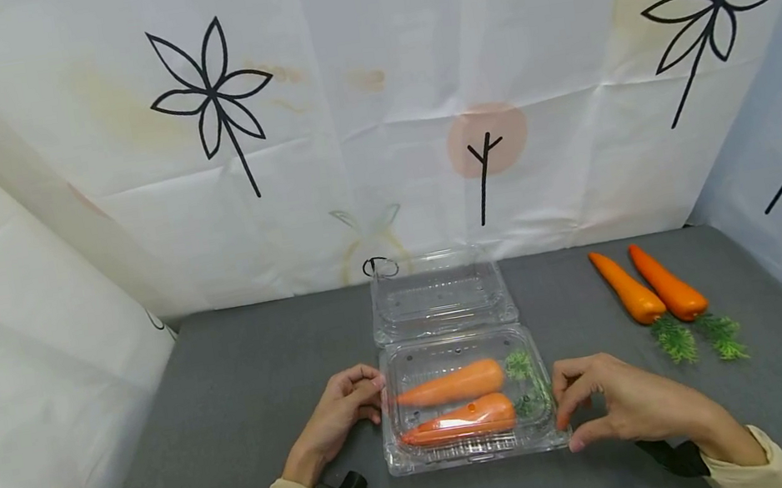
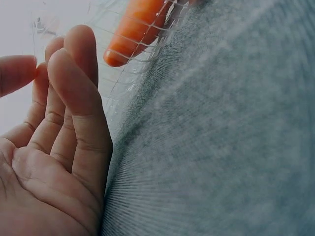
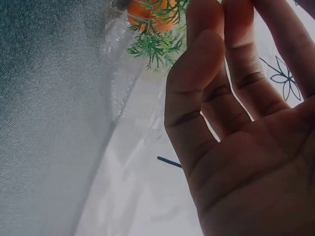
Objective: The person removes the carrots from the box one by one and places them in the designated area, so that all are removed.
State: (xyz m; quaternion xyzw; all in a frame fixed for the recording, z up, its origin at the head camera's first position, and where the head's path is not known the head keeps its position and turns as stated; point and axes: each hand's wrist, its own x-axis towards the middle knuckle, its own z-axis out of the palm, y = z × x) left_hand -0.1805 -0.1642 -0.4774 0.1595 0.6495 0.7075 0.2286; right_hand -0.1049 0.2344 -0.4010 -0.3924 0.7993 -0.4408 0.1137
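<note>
A clear plastic clamshell box (image 1: pixel 479 457) lies in front of me on the grey tabletop. Inside are two orange carrots with green tops, the rear carrot (image 1: pixel 457 383) and the front carrot (image 1: pixel 463 420). Whether clear plastic also covers them, I cannot tell. At the box's left edge, my left hand (image 1: pixel 337 416) rests its loosely bent fingers. My right hand (image 1: pixel 618 395) is at the right edge, its thumb by the front right corner. In the left wrist view, a carrot's tip (image 2: pixel 118 54) shows through the ribbed wall. Carrot greens (image 3: pixel 157 46) appear beyond the fingers in the right wrist view.
Behind the carrots' section, an empty clear plastic section (image 1: pixel 441 300) adjoins the box's back edge. Two loose carrots, a left one (image 1: pixel 628 289) and a right one (image 1: pixel 670 286), lie on the table's right side. White printed cloth walls (image 1: pixel 369 197) enclose the table.
</note>
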